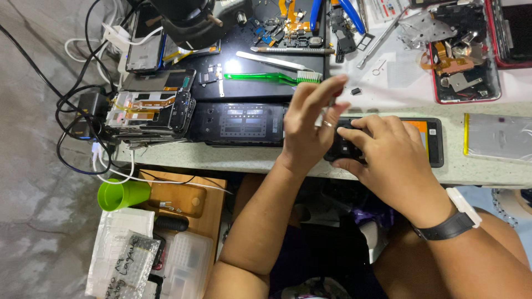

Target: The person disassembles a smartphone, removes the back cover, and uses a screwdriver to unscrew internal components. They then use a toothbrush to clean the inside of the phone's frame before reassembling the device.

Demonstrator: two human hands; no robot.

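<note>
An opened black phone [388,141] lies at the desk's [249,158] front edge; right hand [388,158] presses it, fingers together, left hand [310,119] spread, pinching a thin tool.

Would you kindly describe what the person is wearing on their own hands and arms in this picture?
Both forearms are bare, with no sleeves in view. The left hand carries a thin ring on one finger. The right hand has no ring that can be seen, but its wrist bears a dark wristband with a white rectangular piece on the outer side. No gloves on either hand.
</note>
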